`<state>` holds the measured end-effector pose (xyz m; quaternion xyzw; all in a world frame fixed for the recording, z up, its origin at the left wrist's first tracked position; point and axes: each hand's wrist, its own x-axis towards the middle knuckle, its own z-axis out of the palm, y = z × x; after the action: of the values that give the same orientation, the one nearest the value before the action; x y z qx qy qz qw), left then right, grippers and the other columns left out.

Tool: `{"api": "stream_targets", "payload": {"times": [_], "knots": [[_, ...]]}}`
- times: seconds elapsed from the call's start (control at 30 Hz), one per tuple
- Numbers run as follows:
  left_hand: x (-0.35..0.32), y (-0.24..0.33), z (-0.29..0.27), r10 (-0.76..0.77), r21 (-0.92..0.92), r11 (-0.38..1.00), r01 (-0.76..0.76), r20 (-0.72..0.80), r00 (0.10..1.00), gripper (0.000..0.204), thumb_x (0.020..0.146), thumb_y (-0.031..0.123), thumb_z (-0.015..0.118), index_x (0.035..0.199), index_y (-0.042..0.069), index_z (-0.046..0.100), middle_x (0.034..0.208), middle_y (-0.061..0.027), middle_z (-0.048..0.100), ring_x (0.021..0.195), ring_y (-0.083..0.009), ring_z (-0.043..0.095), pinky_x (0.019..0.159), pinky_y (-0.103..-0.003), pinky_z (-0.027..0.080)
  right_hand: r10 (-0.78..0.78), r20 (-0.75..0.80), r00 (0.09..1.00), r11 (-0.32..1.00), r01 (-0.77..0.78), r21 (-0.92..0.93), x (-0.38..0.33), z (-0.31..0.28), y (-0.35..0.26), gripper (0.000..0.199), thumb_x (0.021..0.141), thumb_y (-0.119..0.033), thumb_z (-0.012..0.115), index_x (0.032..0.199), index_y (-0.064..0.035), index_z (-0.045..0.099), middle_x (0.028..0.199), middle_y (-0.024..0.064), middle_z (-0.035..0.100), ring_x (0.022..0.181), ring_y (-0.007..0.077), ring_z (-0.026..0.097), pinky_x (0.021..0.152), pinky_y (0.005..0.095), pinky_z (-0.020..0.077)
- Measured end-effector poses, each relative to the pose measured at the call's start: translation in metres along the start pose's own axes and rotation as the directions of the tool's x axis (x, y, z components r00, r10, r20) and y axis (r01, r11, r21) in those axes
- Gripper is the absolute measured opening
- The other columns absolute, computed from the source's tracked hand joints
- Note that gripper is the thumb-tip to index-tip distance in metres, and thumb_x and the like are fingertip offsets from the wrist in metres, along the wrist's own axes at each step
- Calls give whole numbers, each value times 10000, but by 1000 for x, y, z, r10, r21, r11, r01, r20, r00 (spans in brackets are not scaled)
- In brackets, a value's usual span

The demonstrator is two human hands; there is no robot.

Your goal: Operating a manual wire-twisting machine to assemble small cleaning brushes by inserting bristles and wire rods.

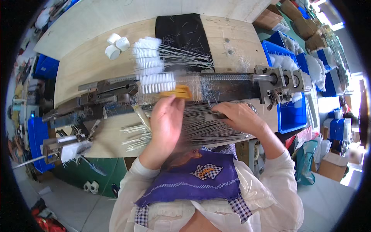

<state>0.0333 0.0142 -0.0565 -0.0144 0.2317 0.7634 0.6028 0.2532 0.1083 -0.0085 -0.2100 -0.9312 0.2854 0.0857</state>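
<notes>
My left hand (pixel 168 120) is raised at the front of a long metal fixture, its fingertips closed on a small yellow block-like piece (pixel 178 92), blurred by motion. Just behind that piece lies a white bristle brush (pixel 156 83). My right hand (pixel 241 117) is over a bundle of thin metal wires (pixel 201 129), thumb and fingers pinching a small flat grey piece (pixel 215 116). More white bottle brushes (pixel 148 58) with twisted wire handles are stacked beyond the fixture, their looped ends pointing right.
The metal fixture (pixel 232 77) spans the bench, with a clamp block (pixel 284 81) at its right end. White rolls (pixel 118 45) stand at the back left, near a black cloth (pixel 183 33). Blue bins (pixel 291 116) sit to the right. A metal device (pixel 67 149) juts out at front left.
</notes>
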Motion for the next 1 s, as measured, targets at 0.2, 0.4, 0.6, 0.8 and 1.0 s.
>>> {"api": "stream_targets", "payload": {"times": [0.2, 0.4, 0.6, 0.8, 1.0], "knots": [[-49, 16, 27, -145, 116, 983, 142, 15, 989, 400, 925, 50, 526, 1314, -12, 453, 1244, -110, 585, 1223, -229, 518, 1061, -348, 389, 78, 142, 987, 989, -58, -139, -7, 11, 22, 315, 701, -25, 649, 998, -86, 563, 930, 88, 621, 868, 327, 623, 697, 431, 499], [-129, 89, -50, -134, -439, 386, 811, 843, 521, 634, 888, 114, 603, 1445, 13, 317, 1352, -225, 500, 1264, -359, 480, 1063, -413, 377, 80, 120, 990, 978, -101, 181, -12, 8, 35, 197, 745, -10, 623, 925, -23, 547, 871, 153, 609, 813, 367, 607, 693, 436, 481], [-256, 218, -213, 982, 668, -185, 720, 100, 159, 835, 833, 198, 700, 1502, 58, 221, 1150, -257, 625, 976, -377, 655, 827, -402, 521, 195, -80, 978, 964, -176, 202, -26, 0, 31, 176, 783, -2, 628, 937, 3, 544, 822, 155, 587, 750, 348, 595, 671, 386, 473], [-255, 228, -248, 970, 918, 107, 382, -180, 162, 795, 844, 172, 682, 1478, -17, 241, 984, -197, 674, 686, -205, 696, 620, -279, 533, 403, -632, 662, 884, -102, 457, -67, -17, 49, 86, 900, -73, 598, 933, -35, 529, 770, 46, 485, 655, 131, 446, 587, 253, 369], [-162, 142, -121, 846, 710, -522, 473, 359, 394, 725, 916, 272, 614, 1479, -4, 250, 1424, -212, 433, 1312, -314, 438, 1073, -429, 352, 227, -851, 473, 751, 471, 463, -76, -119, 16, 222, 977, -241, 544, 888, -46, 486, 697, 4, 359, 575, 96, 290, 522, 262, 215]]}}
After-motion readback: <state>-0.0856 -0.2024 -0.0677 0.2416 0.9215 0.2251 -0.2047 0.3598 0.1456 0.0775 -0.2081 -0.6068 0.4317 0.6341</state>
